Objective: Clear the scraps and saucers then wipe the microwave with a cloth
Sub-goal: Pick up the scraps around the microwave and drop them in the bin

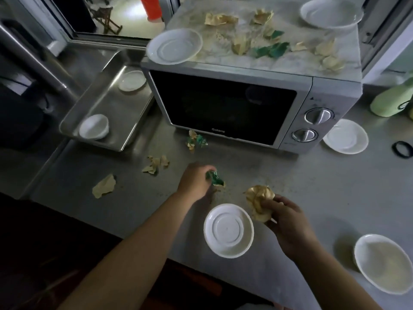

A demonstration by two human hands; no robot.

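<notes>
My left hand pinches a crumpled green scrap just above the steel counter. A wad of crumpled tan paper is gripped in my right hand. An upturned white saucer lies between my hands at the counter's front edge. The silver microwave stands behind, its top littered with several tan and green scraps and two saucers. More scraps lie on the counter to the left.
A steel tray left of the microwave holds two small white dishes. Another saucer sits right of the microwave and a bowl at the front right. A green bottle and a black ring lie far right.
</notes>
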